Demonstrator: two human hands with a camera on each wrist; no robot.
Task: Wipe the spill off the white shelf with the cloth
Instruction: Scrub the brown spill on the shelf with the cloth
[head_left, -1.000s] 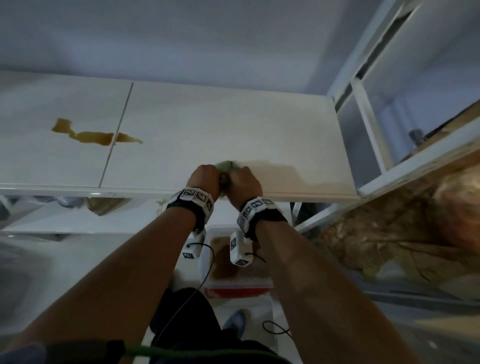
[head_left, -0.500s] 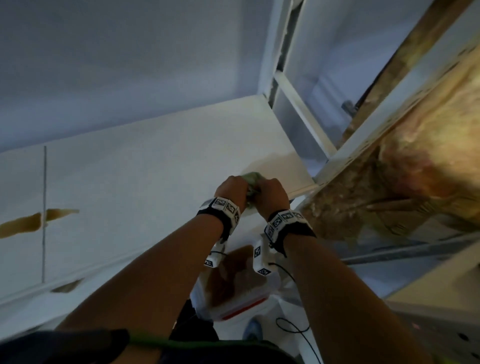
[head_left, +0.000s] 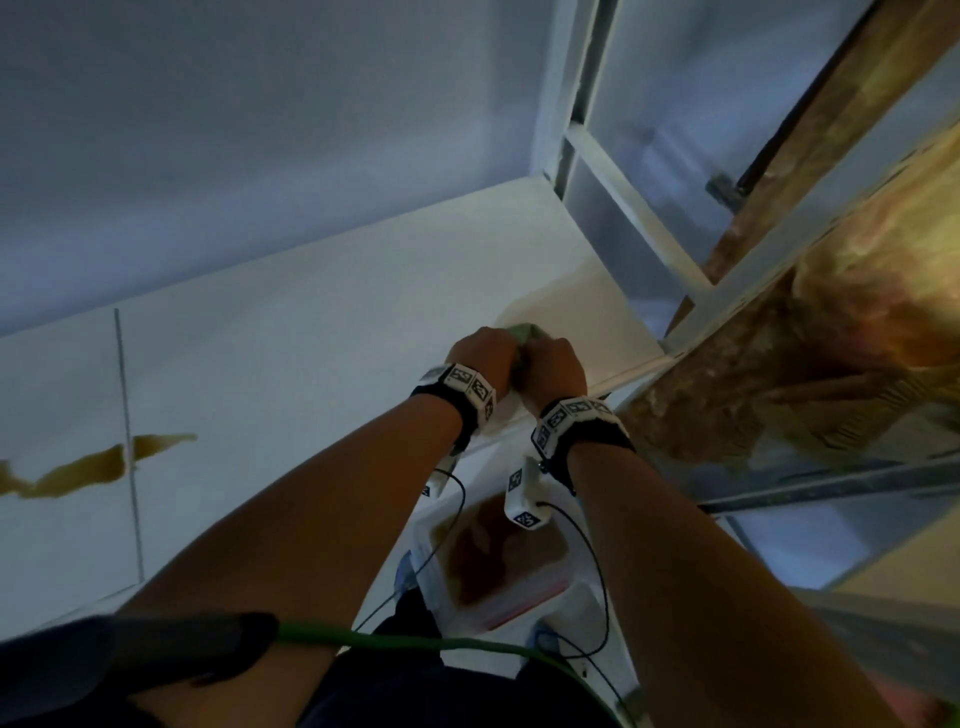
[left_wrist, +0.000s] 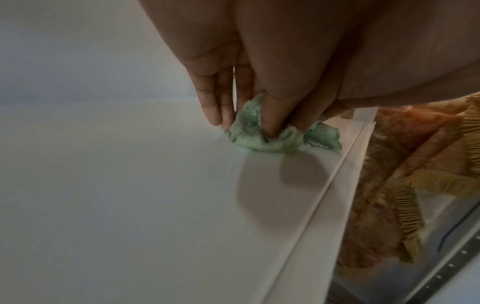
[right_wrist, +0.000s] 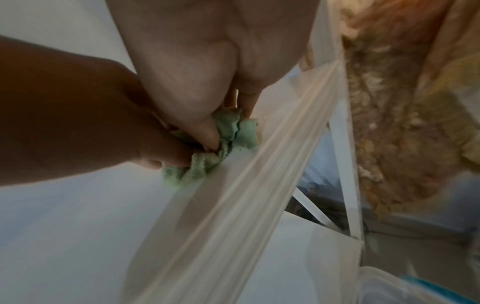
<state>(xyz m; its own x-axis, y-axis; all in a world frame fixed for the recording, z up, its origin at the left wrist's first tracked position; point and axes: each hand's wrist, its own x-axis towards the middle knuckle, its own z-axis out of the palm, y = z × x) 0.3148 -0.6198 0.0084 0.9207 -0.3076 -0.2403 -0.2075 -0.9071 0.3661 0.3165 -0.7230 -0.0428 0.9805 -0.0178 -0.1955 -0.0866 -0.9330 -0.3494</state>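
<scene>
Now both my left hand (head_left: 485, 349) and right hand (head_left: 553, 364) bunch the cloth (left_wrist: 262, 131) at the shelf's (head_left: 311, 332) front right corner, with the spill (head_left: 88, 470) well off to my left.

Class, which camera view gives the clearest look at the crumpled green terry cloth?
The left wrist view: the crumpled green terry cloth lies bunched on the white shelf under the left hand. The right wrist view shows part of it between both hands; the head view shows only a sliver.

There are two hands, one green cloth (left_wrist: 262, 133), one brown spill (head_left: 78, 470), one white shelf (head_left: 291, 364), and one plastic container (head_left: 498, 561).
</scene>
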